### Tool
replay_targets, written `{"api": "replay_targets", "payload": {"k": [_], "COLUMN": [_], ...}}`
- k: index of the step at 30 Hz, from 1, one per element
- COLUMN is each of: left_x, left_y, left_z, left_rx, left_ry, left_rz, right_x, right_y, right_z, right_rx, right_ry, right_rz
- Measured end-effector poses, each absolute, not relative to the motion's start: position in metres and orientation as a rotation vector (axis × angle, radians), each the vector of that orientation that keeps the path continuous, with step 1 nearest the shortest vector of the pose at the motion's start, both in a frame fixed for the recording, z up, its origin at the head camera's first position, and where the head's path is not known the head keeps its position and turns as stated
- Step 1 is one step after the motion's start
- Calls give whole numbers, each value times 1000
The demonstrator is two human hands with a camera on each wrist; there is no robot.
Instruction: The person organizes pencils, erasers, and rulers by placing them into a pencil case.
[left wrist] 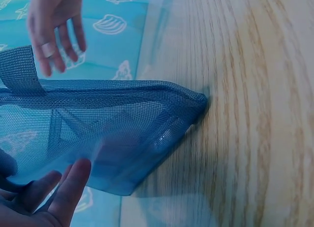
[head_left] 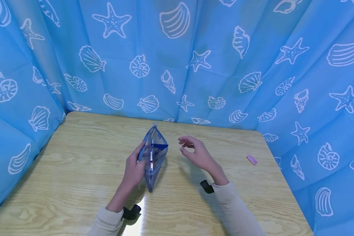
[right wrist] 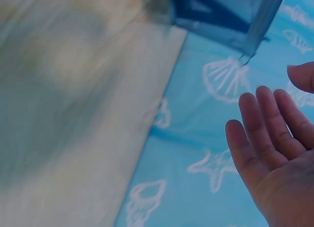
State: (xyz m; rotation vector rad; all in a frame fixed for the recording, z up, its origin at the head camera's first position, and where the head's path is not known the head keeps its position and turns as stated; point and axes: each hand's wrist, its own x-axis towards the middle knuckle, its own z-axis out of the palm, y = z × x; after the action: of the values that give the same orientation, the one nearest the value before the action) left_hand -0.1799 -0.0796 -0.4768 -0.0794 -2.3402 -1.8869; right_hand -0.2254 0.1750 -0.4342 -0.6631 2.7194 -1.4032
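A blue mesh zip pouch stands with its mouth open near the middle of the table. My left hand grips its left side, with the thumb at the rim. Inside lie a slim white pen-like stick and a dark blue flat piece; the mesh partly hides them. In the left wrist view, the mesh side of the pouch spreads above the left fingers. To the right of the pouch, apart from it, my right hand hovers with loosely bent fingers and holds nothing.
A small pink-purple block, like an eraser, lies on the right part of the wooden table. Blue curtains with white shell and starfish prints hang along the back and both sides. Each wrist wears a black camera.
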Motion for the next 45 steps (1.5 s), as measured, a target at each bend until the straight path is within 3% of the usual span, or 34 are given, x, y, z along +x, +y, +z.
{"api": "replay_targets", "payload": {"k": [27, 45], "left_x": [-178, -179], "left_y": [-81, -83], "left_z": [-476, -477], "left_rx": [-81, -92], "left_ry": [-2328, -2341], "left_rz": [-1905, -1872], "right_x": [-207, -192], "right_y": [349, 409], "right_z": [-481, -489], "right_rx": [-187, 166], "right_ry": [3017, 3142], "right_rz": [-1184, -1117]}}
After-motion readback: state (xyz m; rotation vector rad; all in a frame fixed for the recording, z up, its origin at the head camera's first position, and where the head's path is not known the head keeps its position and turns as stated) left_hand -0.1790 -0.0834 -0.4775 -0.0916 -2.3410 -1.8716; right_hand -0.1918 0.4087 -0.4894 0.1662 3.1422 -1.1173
